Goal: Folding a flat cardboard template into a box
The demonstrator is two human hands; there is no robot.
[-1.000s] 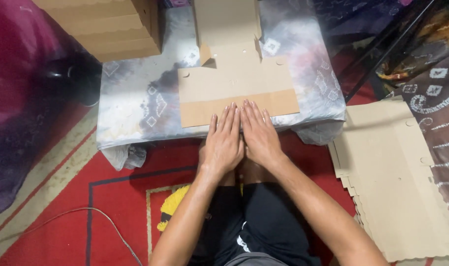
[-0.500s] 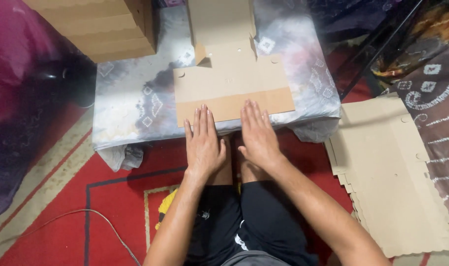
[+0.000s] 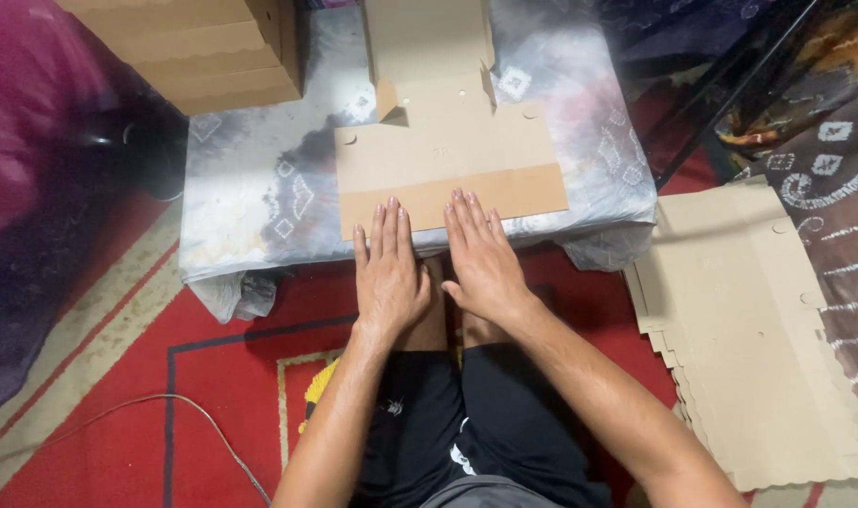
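Two bare hands lie flat and side by side, fingers straight and spread, gripping nothing. The left hand (image 3: 388, 273) and the right hand (image 3: 482, 259) both point toward twelve o'clock, their fingertips resting on the near edge of a flat cardboard box blank (image 3: 448, 160). That blank lies on a low table (image 3: 259, 207) covered with a grey patterned cloth, straight ahead of the person at twelve o'clock, with its folded-over bottom strip running left to right just under the fingertips and a raised flap standing at its far end.

The cardboard looks thin, light and fairly stiff, likely to bend cleanly only along its scored lines and to crease or tear if forced elsewhere. Its surface seems dry and not slippery. A sensible hold would be along the near strip with flat palms, or by pinching the two outer corners of that strip.

At three o'clock a stack of more flat blanks (image 3: 748, 348) sits on the red rug (image 3: 222, 376). At eleven o'clock finished boxes (image 3: 203, 47) are piled on the table's far corner. A thin cable (image 3: 165, 404) trails across the rug at eight o'clock.
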